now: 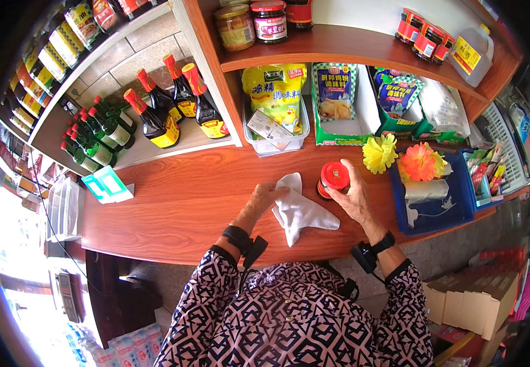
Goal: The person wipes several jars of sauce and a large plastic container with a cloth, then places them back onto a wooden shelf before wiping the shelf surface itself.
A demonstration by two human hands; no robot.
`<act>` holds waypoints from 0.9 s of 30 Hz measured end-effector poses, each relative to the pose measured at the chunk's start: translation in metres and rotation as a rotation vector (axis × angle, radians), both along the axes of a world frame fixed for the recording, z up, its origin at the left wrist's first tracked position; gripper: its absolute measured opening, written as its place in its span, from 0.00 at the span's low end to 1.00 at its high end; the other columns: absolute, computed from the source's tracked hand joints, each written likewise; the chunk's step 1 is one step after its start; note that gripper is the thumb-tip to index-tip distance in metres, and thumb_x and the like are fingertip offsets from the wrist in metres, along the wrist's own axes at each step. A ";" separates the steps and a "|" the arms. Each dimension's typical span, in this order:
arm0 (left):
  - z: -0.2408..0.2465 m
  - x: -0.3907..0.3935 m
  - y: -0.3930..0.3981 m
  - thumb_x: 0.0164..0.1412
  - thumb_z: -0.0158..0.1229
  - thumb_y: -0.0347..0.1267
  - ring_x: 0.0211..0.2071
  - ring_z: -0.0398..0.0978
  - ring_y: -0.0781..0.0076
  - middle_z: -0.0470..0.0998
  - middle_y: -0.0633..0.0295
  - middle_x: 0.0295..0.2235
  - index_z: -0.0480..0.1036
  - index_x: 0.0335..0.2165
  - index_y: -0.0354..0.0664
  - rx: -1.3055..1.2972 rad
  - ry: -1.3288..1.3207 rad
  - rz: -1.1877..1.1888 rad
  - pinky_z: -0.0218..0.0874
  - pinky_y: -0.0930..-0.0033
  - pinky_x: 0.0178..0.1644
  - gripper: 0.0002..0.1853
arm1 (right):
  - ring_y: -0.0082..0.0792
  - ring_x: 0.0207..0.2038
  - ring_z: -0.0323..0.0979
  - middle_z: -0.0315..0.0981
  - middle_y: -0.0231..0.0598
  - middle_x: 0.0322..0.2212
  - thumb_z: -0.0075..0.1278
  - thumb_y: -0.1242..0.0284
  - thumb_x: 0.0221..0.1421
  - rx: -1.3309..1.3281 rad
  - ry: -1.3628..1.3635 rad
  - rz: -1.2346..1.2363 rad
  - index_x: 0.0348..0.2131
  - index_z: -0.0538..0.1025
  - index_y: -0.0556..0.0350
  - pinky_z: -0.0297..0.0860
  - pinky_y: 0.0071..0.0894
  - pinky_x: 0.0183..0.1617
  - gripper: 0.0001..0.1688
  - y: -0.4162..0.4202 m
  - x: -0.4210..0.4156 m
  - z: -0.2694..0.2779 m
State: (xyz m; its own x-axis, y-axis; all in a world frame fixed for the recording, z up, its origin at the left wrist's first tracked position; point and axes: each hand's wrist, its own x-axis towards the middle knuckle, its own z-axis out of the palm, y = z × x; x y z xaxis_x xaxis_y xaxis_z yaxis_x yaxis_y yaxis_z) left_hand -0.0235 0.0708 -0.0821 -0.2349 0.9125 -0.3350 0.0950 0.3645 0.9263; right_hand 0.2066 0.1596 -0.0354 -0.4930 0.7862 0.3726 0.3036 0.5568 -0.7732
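Observation:
On the wooden counter (168, 206) in front of me, a jar with a red lid (334, 175) stands slightly tilted in view, its label partly covered. My right hand (354, 197) grips it from the right, thumb and fingers around the lid and side. A white cloth (299, 213) lies crumpled just left of the jar. The upper left part of that cloth is pinched by my left hand (262, 199). Whether the jar's base rests on the wood, I cannot tell.
A blue tray (460, 213) with artificial flowers (416, 163) and a plastic roll sits at the right. Behind stand a clear bin (274, 147) of yellow seasoning bags and a green-white carton (365, 105). Sauce bottles (159, 124) and a folded sign (106, 185) are at the left.

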 end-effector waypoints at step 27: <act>0.026 0.074 0.042 0.37 0.68 0.36 0.45 0.62 0.66 0.62 0.55 0.47 0.55 0.49 0.38 0.590 0.405 -0.239 0.57 0.65 0.48 0.42 | 0.42 0.35 0.65 0.66 0.38 0.32 0.51 0.81 0.41 0.495 -0.235 0.064 0.37 0.73 0.47 0.64 0.38 0.41 0.19 -0.004 -0.010 0.053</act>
